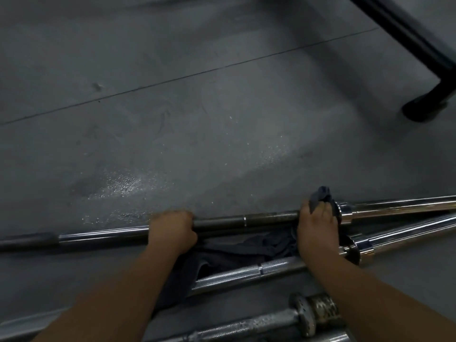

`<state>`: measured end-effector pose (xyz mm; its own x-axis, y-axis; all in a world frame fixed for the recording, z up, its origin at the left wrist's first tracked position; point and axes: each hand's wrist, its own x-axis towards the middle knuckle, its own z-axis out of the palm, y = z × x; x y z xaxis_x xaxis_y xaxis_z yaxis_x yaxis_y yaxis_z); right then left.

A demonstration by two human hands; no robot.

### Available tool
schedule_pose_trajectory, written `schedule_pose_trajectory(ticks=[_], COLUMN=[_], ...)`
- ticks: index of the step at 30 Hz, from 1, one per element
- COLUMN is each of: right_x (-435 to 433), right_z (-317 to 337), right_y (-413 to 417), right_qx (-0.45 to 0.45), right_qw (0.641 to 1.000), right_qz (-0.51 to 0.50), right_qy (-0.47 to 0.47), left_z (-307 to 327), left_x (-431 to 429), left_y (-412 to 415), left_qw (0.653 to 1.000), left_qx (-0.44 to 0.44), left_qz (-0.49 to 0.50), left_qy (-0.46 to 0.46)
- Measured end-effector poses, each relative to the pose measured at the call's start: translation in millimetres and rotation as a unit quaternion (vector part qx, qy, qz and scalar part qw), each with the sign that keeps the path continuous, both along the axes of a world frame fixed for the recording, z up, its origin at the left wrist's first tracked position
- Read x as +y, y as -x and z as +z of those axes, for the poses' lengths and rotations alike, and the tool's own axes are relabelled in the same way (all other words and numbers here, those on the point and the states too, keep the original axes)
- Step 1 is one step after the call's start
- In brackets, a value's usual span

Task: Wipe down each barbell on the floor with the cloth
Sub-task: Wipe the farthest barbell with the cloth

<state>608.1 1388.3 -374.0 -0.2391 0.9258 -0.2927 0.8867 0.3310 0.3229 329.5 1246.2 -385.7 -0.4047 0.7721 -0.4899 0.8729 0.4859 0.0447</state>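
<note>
Grey floor (222, 95); right grip (317, 225) clasps cloth (319, 197) round barbell (266, 218)

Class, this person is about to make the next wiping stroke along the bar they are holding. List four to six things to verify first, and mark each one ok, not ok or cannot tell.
1. The left hand grips the far barbell to steady it: ok.
2. The right hand holds the cloth against that bar, next to its collar: ok.
3. The cloth wraps fully round the shaft: cannot tell, because the underside is hidden.
4. The shaft between the two hands is free of obstacles: ok.
5. The loose end of the cloth is clear of the other bars: not ok, because it trails onto the knurled barbell.
6. This bar is already clean: cannot tell.
</note>
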Motion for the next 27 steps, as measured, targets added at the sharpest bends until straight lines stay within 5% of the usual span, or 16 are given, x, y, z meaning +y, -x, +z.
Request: schedule_pose_trajectory(ticks=[8, 17, 27], right_x=[-16, -88, -110], right_z=[18, 72, 73], right_y=[78, 168, 190], right_qx=[-0.032, 0.237, 0.259], right_qw=[0.981, 0.946, 0.942], right_qz=[-0.142, 0.119, 0.122], right_qy=[0.127, 0.186, 0.175], left_z=[9, 59, 98], left_x=[-32, -50, -69], left_y=[-29, 14, 41], left_qw=[0.995, 0.99, 0.994], left_qx=[-0.008, -0.106, -0.074], left_qz=[-0.017, 0.035, 0.049], left_qy=[-0.098, -0.09, -0.058])
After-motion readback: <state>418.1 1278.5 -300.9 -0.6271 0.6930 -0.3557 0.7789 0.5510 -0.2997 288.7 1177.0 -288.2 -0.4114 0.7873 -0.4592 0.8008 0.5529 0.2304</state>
